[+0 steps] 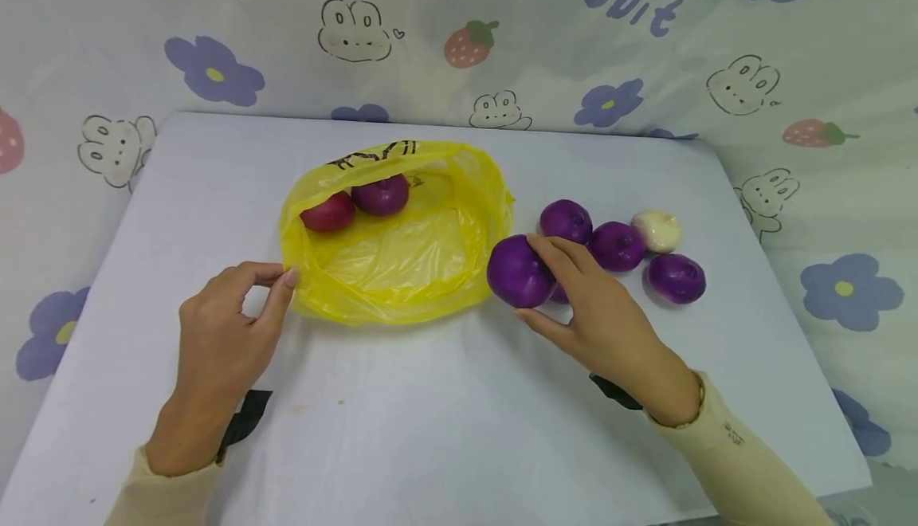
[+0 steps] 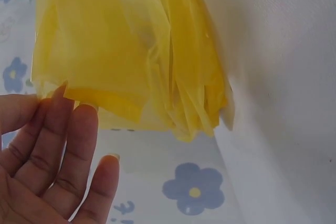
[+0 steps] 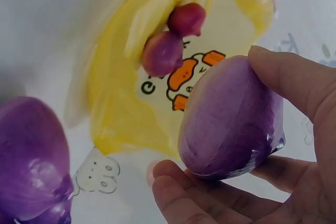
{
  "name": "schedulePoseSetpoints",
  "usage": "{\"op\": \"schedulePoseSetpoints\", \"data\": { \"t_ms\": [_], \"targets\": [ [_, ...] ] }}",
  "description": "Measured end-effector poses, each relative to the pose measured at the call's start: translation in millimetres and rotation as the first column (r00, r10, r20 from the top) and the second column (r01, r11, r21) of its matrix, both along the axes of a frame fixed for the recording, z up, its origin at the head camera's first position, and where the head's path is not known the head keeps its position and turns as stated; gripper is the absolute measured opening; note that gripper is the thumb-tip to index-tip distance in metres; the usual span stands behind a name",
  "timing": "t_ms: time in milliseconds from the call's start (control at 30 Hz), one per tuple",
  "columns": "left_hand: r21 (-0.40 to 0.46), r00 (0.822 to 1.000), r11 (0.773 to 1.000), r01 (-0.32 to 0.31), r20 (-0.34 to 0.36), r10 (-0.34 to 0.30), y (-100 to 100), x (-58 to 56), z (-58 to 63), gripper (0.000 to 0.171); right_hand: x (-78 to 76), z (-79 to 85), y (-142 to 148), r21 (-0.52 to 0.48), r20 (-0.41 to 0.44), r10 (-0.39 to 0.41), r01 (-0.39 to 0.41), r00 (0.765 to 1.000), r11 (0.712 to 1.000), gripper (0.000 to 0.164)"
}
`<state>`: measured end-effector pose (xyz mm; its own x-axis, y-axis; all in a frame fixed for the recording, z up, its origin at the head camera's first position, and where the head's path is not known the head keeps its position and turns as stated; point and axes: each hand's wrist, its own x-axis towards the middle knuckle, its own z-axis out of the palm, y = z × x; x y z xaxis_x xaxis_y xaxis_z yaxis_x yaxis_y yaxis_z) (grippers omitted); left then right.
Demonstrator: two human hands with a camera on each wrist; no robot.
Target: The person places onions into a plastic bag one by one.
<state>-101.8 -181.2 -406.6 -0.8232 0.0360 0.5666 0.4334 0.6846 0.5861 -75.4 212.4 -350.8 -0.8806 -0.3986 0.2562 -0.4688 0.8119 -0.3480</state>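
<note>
A yellow plastic bag (image 1: pixel 402 303) sits on the table with its mouth spread upward. Two onions lie inside at its far left, one reddish (image 1: pixel 328 213) and one purple (image 1: pixel 382 196). At the bag's left edge, my left hand (image 1: pixel 225 327) pinches the rim between thumb and fingers; the left wrist view shows the yellow film (image 2: pixel 100 45) at the fingertips. My right hand (image 1: pixel 602 311) grips a purple onion (image 1: pixel 518 272) by its sides, right by the bag's right rim. In the right wrist view, this onion (image 3: pixel 231 119) is held between thumb and fingers.
Right of the bag lie several more purple onions (image 1: pixel 618 246) and one white onion (image 1: pixel 657 231). Another purple one is mostly hidden behind the held onion. The white table (image 1: pixel 430 430) meets a cloth (image 1: pixel 416 72) printed with rabbits, flowers and strawberries at its far edge.
</note>
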Motion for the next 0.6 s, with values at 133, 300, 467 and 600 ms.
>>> {"op": "schedulePoseSetpoints", "data": {
  "t_ms": [133,300,467,600],
  "targets": [
    [0.006,1.000,1.000,0.006,-0.007,-0.006,1,-0.1,-0.1,0.017,-6.8,2.1,-12,0.001,0.050,0.014,-0.014,0.999,1.000,0.090],
    [0.003,1.000,1.000,0.005,-0.013,-0.005,0,0.5,-0.1,0.017,-16.8,4.3,-28,0.012,0.065,0.055,-0.056,0.996,0.998,0.088],
    [0.007,1.000,1.000,0.006,-0.026,-0.006,0,0.6,-0.1,0.017,-25.6,7.3,-42,0.048,0.065,0.080,-0.083,0.995,0.995,0.083],
    [0.004,1.000,1.000,0.006,-0.027,-0.006,-1,0.4,0.1,0.017,-32.6,8.8,-50,0.065,0.088,0.083,-0.089,0.993,0.994,0.085]
  ]
}}
